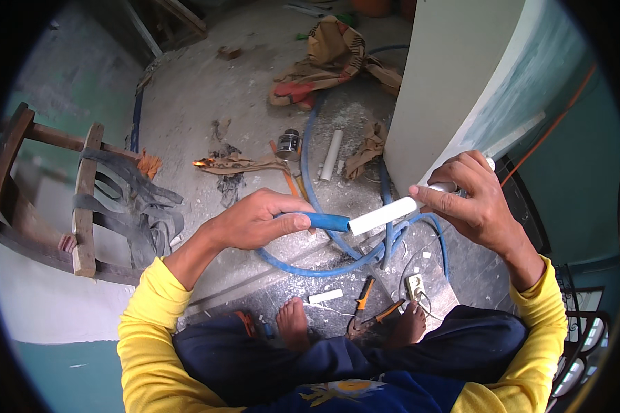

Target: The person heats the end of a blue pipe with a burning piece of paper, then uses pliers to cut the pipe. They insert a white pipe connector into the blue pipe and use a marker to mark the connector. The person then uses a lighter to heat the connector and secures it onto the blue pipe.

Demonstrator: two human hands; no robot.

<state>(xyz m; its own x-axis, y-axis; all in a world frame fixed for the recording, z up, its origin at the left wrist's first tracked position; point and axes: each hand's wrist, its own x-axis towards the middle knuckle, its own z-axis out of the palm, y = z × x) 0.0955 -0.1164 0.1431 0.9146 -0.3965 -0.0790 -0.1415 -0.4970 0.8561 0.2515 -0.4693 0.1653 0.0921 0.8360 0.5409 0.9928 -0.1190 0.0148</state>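
My left hand [262, 219] is closed around the end of a blue hose [329, 221], thumb laid along it. Fingers of my right hand [465, 196] grip a white plastic pipe [384, 215] that slants down toward the hose. The hose end and the pipe's open end meet in front of me; whether one sits inside the other, I cannot tell. Below them, the rest of the blue hose loops over the floor. Between my bare feet lies a cutting tool with orange and black handles [366, 293], beside a short white pipe piece [325, 296].
A small flame [201, 163] burns at the tip of twisted brown paper [241, 165]. Near it stand a dark can [288, 145] and another white pipe [332, 155]. A white socket strip [415, 286] lies by my right foot. A wooden frame [85, 206] leans left; a pillar [455, 76] rises right.
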